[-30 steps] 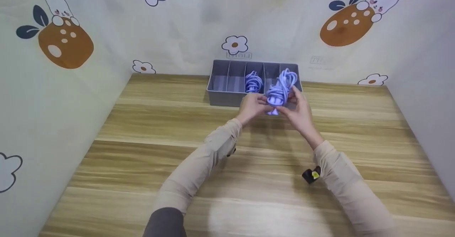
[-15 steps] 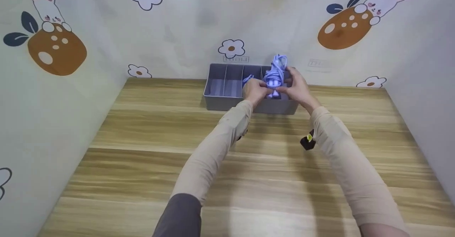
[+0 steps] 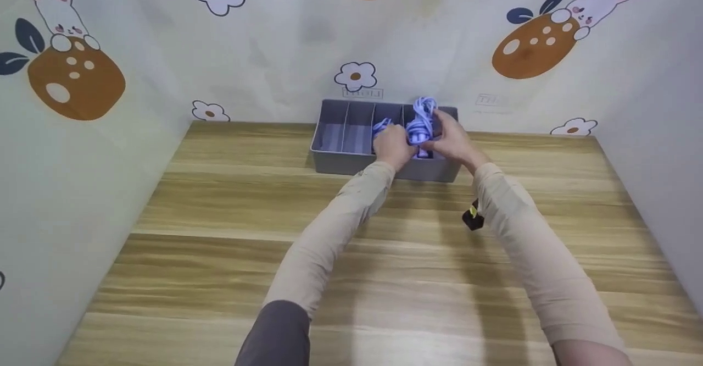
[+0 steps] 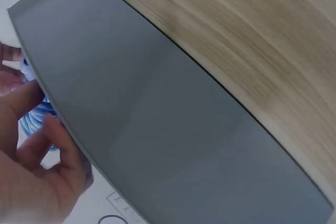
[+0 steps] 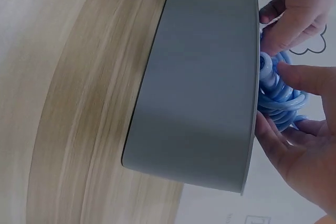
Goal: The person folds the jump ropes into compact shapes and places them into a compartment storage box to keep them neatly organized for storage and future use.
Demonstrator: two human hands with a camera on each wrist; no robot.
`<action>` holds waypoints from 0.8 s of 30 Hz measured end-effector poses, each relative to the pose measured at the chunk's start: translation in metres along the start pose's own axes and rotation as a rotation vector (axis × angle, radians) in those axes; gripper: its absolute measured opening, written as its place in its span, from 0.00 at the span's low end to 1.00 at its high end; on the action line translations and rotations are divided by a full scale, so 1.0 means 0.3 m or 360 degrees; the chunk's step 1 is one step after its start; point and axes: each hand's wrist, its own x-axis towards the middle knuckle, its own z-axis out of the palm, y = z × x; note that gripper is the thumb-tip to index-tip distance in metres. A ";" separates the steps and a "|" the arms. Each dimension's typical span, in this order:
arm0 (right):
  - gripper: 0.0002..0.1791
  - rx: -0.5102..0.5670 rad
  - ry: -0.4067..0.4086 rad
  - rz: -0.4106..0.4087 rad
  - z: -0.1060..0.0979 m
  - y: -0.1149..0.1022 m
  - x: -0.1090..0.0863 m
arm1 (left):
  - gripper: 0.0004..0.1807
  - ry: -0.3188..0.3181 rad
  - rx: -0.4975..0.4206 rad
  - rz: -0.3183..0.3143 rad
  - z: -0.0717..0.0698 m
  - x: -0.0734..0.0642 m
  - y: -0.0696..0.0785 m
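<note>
A bundle of coiled blue cable (image 3: 422, 121) stands partly down in the second compartment from the right of a grey divided box (image 3: 351, 162). My right hand (image 3: 455, 142) grips the bundle from its right side, thumb in front and fingers behind. The left hand (image 3: 394, 146) reaches over the front rim and pinches the bundle's lower end, where pale connector ends show. In the right wrist view, both hands meet at the coiled cable (image 5: 283, 98) just past the rim. A second coiled cable (image 3: 381, 126) lies in the middle compartment, partly hidden by my left hand.
The box stands on a wood-grain table (image 3: 219, 201), close to a patterned back wall (image 3: 274, 53). Thin dividers separate its compartments, and the two at the left show bare floors. A black wrist device (image 3: 473, 217) hangs under the right sleeve.
Both hands have carried the coiled cable forward from in front of the box to over the compartment, then lowered it in. Its connector ends have dropped behind the front rim.
</note>
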 end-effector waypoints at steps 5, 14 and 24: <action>0.45 -0.0079 -0.0043 -0.0032 0.004 -0.008 0.004 | 0.30 0.0111 0.0089 0.0161 0.007 0.005 -0.009; 0.41 -0.0556 -0.0146 -0.0147 0.044 -0.031 0.018 | 0.27 -0.0168 0.0295 0.0401 -0.019 0.018 -0.041; 0.37 -0.0885 -0.0300 -0.0125 0.111 -0.030 -0.020 | 0.17 -0.0055 0.0103 0.0403 -0.015 -0.041 -0.042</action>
